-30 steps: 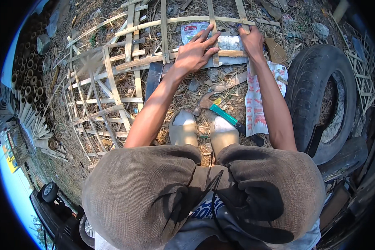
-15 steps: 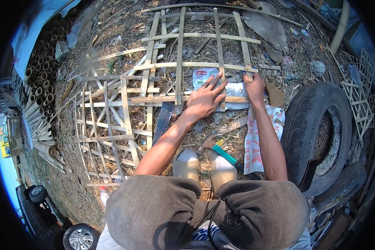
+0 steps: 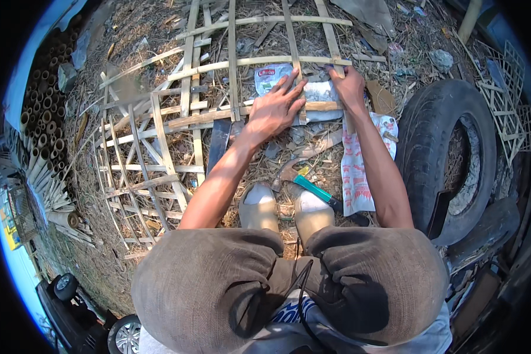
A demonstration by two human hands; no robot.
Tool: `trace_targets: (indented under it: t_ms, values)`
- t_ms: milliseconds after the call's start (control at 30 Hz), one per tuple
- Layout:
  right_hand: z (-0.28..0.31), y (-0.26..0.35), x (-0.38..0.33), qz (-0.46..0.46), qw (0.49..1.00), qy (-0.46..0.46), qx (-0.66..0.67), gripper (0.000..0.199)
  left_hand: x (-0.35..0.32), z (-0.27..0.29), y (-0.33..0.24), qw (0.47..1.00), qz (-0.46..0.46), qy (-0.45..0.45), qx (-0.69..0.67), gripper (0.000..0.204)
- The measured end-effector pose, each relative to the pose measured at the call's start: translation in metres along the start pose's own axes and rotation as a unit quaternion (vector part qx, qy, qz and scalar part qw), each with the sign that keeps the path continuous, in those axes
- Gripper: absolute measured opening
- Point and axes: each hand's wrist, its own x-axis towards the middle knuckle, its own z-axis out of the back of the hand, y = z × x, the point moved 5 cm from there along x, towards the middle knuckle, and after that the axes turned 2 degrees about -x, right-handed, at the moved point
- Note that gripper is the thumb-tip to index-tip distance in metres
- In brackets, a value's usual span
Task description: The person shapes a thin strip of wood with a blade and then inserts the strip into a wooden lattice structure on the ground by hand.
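Observation:
A lattice of split bamboo strips lies on the ground in front of me. My left hand rests on it with fingers stretched and spread, the fingertips by an upright strip. At the lattice's right side, my right hand has its fingers closed round the end upright bamboo strip, close to a crossing with a cross strip. Whether the right fingers also hold something small is hidden. Under the lattice between the hands lie a printed plastic packet and a pale block.
A hammer with a green handle lies by my shoes. Right of my arm are a printed sheet and a big tyre. Another bamboo lattice lies left, with stacked bamboo poles beyond it.
My view has tilted, so the lattice and both hands appear higher and slightly further left. The hands keep nearly the same places on the strips.

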Motion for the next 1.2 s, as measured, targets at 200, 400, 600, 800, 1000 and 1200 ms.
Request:
trace_targets:
  t_ms: [200,400,600,800,1000,1200]
  values:
    - [0.08,0.018,-0.026,0.046,0.995,-0.083,0.037,0.042,0.001,-0.007,0.011,0.999,0.034,0.035,-0.016,0.051]
    - [0.138,0.009,-0.168,-0.115,0.993,-0.033,-0.02,0.023,0.006,-0.004,-0.002,0.999,0.038,0.035,-0.008,0.053]
    - [0.127,-0.086,-0.23,-0.21,0.968,-0.078,-0.115,0.019,0.011,-0.011,-0.018,0.999,0.001,0.027,0.019,0.051]
    - [0.11,-0.114,-0.223,-0.207,0.968,-0.073,-0.124,0.017,0.01,-0.014,-0.008,0.997,0.022,0.058,0.04,0.051]
    - [0.114,-0.119,-0.214,-0.201,0.969,-0.038,-0.137,0.014,0.016,-0.011,-0.016,0.999,0.018,0.041,0.007,0.05]
    - [0.12,-0.111,-0.215,-0.217,0.969,-0.035,-0.114,0.029,0.014,-0.011,-0.008,0.999,0.021,0.03,0.034,0.05]
